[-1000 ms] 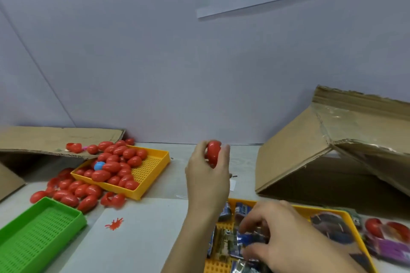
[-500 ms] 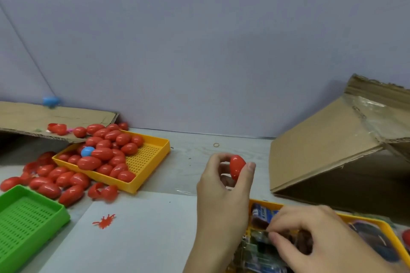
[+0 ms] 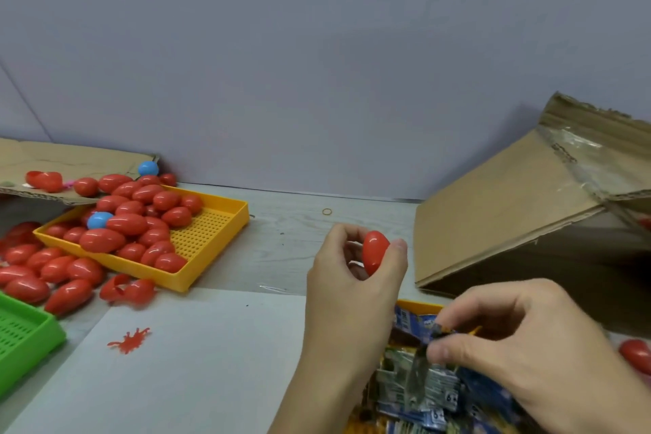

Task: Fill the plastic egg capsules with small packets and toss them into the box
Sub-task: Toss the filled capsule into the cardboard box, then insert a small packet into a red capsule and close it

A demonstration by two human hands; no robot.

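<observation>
Above the packets [image 3: 419,388], the right hand [image 3: 521,352] has now pinched one.

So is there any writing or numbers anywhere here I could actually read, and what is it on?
"6+" on a small packet in the tray under the right hand.
"5+", less surely, on the packet below it.
Blue packets by the left hand: print too blurred to read.
Red egg capsule, cardboard box, yellow tray: no text visible.
</observation>
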